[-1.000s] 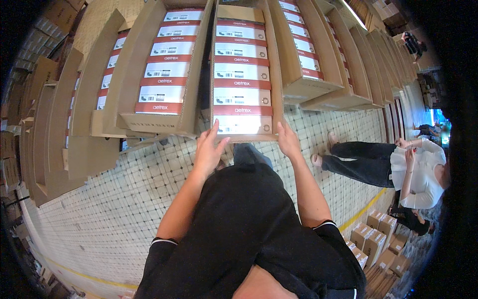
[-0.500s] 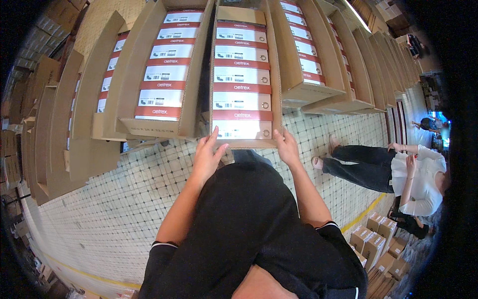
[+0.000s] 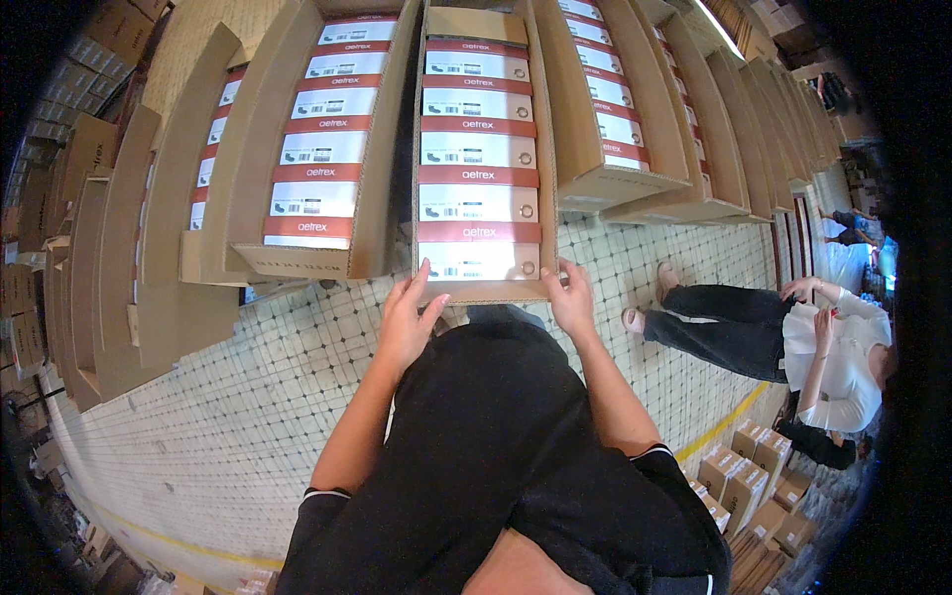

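Straight ahead is a long open cardboard carton with a row of red-and-white shoeboxes inside, their labelled ends facing up. A brown cardboard piece lies at its far end. My left hand is closed on the carton's near left corner, thumb on the near wall and fingertips by the side edge. Round the near right corner, my right hand grips the wall. The undersides of both grips are hidden. The carton's near end is close to my waist.
To the left stands another open carton of shoeboxes, with more beyond it. A carton row runs off to the right. A person stands at right on the tiled floor. Closed brown boxes are stacked at lower right.
The carton and both hands sit slightly lower and a touch further left in the picture. Both hands keep their hold. The person at right has shifted an arm a little.
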A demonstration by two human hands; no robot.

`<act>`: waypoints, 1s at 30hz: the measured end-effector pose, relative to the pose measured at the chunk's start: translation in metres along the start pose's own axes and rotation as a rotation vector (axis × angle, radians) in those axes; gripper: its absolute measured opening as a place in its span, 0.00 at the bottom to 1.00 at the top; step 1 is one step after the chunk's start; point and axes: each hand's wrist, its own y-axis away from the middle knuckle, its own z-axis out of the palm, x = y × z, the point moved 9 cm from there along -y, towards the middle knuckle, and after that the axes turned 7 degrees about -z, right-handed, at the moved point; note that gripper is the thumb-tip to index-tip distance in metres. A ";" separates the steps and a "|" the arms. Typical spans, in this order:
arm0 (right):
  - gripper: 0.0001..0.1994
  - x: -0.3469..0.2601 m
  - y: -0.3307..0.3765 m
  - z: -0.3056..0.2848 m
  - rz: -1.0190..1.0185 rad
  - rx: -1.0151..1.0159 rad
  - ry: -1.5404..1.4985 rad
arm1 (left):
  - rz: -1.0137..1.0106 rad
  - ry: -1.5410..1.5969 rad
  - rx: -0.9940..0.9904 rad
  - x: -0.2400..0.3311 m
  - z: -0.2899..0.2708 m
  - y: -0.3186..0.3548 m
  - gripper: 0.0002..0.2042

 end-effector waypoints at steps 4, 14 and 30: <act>0.25 0.005 -0.001 0.004 0.004 -0.025 -0.091 | -0.014 -0.010 -0.002 0.000 0.000 0.000 0.31; 0.27 0.000 -0.002 0.003 -0.110 -0.007 -0.044 | -0.029 -0.043 -0.019 0.002 -0.001 0.000 0.32; 0.28 0.000 0.002 0.002 0.002 -0.055 -0.050 | -0.024 -0.048 -0.040 0.011 -0.004 -0.001 0.32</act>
